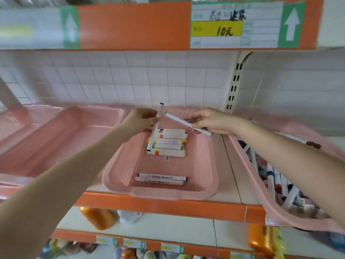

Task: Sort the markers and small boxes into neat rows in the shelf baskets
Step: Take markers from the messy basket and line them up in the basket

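bare forearms [61, 176] reaching over the shelf [168, 204]: left hand [141, 118] pinching a black-capped marker [155, 131] upright, right hand [209, 120] pinching a green-capped marker [177, 119] aslant, both over the pink basket [115, 172] and its row of markers [171, 144]; likely light, stiff, smooth, roll-prone, best gripped mid-barrel.

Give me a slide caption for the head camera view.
Left hand holds a black-capped marker, right hand a green-capped marker, over rows of markers in the pink basket.
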Tool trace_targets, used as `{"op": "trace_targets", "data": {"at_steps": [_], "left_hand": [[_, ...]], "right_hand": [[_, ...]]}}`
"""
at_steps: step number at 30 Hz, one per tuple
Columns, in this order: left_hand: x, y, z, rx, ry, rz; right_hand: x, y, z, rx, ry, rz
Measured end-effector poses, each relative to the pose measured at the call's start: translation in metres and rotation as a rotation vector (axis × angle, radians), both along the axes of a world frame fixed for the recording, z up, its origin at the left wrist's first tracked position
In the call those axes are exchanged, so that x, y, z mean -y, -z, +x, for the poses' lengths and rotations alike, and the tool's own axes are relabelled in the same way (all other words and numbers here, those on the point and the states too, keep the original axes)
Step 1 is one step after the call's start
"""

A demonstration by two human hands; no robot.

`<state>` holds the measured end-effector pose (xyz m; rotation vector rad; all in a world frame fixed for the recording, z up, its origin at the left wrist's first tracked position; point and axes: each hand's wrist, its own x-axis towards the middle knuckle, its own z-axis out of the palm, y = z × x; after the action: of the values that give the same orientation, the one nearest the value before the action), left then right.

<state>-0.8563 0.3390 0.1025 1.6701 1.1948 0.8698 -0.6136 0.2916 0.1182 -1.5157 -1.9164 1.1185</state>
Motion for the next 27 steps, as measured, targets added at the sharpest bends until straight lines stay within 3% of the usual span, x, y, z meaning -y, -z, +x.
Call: {"op": "trace_targets", "data": {"at_steps": [6, 9, 21, 27], "left_hand": [[0.016, 0.007, -0.048, -0.014, -0.144, 0.032], [0.025, 0.012, -0.056, -0.014, -0.166, 0.037], [0.029, 0.033, -0.065, -0.046, -0.202, 0.063], [0.025, 0.037, -0.065, -0.054, -0.195, 0.062]], "right_hand": [[-0.012, 0.016, -0.056, 0.396, -0.264, 0.071], [-0.009, 0.032, -0.078, 0.494, -0.349, 0.076], [-0.007, 0.060, -0.094, 0.479, -0.447, -0.090], [-0.004, 0.067, -0.096, 0.519, -0.482, -0.073]]}}
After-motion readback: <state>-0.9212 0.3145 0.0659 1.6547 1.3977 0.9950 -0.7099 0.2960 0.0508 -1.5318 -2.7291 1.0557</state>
